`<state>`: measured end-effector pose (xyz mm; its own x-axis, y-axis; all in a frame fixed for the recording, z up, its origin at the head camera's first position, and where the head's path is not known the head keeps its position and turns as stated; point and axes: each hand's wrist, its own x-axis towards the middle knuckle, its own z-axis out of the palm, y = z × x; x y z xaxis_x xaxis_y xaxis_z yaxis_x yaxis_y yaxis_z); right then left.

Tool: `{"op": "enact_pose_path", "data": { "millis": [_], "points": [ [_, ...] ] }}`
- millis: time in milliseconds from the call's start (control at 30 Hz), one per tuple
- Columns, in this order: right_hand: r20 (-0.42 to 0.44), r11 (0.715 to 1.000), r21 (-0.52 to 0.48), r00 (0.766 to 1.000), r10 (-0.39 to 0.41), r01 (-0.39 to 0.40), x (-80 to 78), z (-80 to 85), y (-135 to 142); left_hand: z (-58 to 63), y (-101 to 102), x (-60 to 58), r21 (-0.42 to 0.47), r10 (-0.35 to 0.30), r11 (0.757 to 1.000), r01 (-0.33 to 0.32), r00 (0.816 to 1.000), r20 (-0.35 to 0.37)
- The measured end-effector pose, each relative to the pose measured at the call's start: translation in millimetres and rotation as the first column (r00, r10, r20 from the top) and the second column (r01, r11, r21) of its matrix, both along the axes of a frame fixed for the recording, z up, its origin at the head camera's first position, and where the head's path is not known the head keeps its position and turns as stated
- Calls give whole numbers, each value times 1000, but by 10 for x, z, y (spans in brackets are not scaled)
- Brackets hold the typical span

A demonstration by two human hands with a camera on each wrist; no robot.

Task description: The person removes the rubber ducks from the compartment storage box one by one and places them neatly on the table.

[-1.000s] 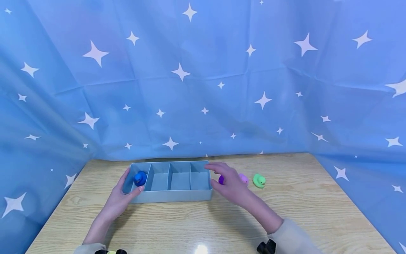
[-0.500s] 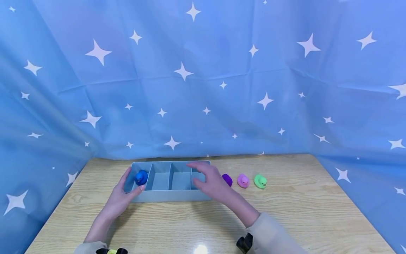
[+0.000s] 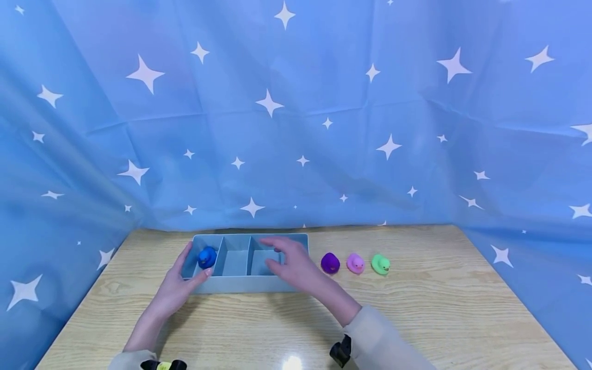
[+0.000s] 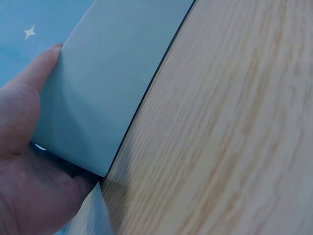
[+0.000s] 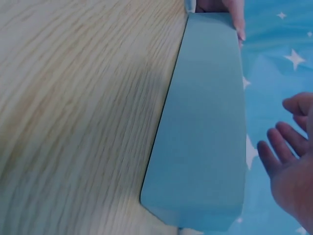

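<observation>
A grey-blue divided box (image 3: pixel 245 284) lies lengthwise on the table. My left hand (image 3: pixel 172 287) grips its left end, with the thumb at the front rim and the fingers around the end wall; in the left wrist view that thumb (image 4: pixel 41 68) lies at the box's edge. Inside the leftmost compartment sits a blue rubber duck (image 3: pixel 206 257). Over the right-hand compartments hovers my right hand (image 3: pixel 296 264), its fingers loosely spread and holding nothing. It covers much of the rightmost compartment. The right wrist view shows this hand (image 5: pixel 293 161) apart from the box's front wall (image 5: pixel 203 112).
Right of the box, a purple duck (image 3: pixel 330 263), a pink duck (image 3: pixel 355 263) and a green duck (image 3: pixel 381 264) stand in a row on the wooden table (image 3: pixel 444 308). A blue curtain with white stars (image 3: pixel 324 174) hangs behind the table and along both sides.
My right hand has moved left from the box's right end to above its right compartments, uncovering the purple and pink ducks. My left hand stays on the box's left end.
</observation>
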<state>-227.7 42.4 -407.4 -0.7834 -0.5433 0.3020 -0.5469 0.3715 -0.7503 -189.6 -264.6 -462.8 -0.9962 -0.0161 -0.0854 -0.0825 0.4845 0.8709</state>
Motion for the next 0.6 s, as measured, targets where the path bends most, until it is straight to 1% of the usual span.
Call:
{"op": "enact_pose_path", "data": {
  "millis": [267, 500, 600],
  "points": [
    [20, 999, 42, 1000, 12, -13, -68, 24, -180, 7, 2, 15, 8, 4, 1000, -4, 1000, -8],
    [104, 997, 67, 994, 30, -38, -115, 58, -372, -15, -14, 7, 21, 0, 1000, 0, 1000, -6],
    [111, 997, 62, 993, 42, -49, -127, 70, -478, -16, -20, 1, 24, 4, 1000, -4, 1000, 1]
  ]
}}
